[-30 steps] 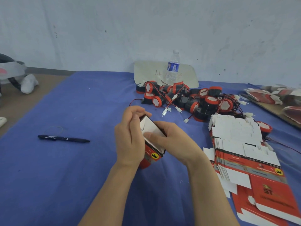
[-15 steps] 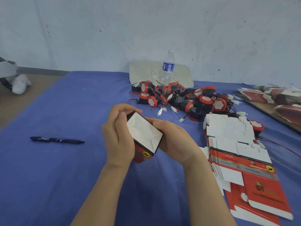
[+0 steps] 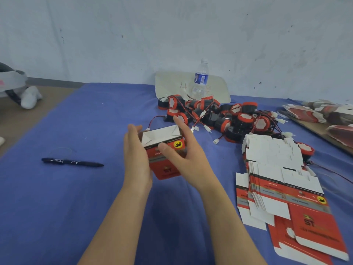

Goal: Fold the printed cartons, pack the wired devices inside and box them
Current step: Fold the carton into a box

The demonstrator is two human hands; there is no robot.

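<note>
A red printed carton [image 3: 166,170] stands upright on the blue tablecloth [image 3: 66,211], its top open with white flaps showing inside. My left hand [image 3: 136,159] lies flat against the carton's left side, fingers straight. My right hand [image 3: 188,161] holds the carton's right side, with its thumb on the front face and its fingers reaching behind. A pile of black-and-red wired devices [image 3: 215,117] lies just beyond the carton. A stack of flat unfolded cartons [image 3: 275,169] lies to the right.
A black pen [image 3: 72,162] lies on the cloth to the left. A water bottle [image 3: 200,79] stands before a white board [image 3: 172,83] at the wall. More cartons [image 3: 324,113] sit on a brown sheet at far right. A white headset [image 3: 13,83] rests at far left.
The carton has been turned from tilted in both hands to upright on the cloth. My left hand went from curled round it to flat against its side.
</note>
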